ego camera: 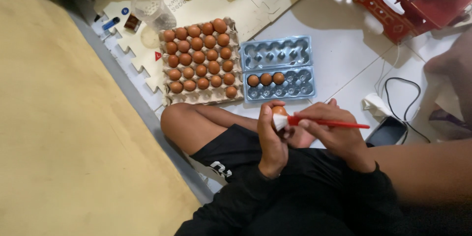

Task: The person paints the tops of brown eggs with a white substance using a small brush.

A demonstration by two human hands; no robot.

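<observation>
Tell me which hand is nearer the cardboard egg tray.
Left. The left hand, holding an egg, sits just below the cardboard egg tray; the right hand, holding the brush, is farther right.

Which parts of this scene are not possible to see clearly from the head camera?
- Egg: mostly covered by the left hand and the brush bristles.
- Red crate: cut off by the top edge.
- Phone: partly behind the right hand.
- Small items near the plastic cup: too small to identify.

Near the bent knees, the left hand (272, 140) stands upright with fingers curled closed, while the right hand (334, 128) lies just right of it, pinching.
</observation>
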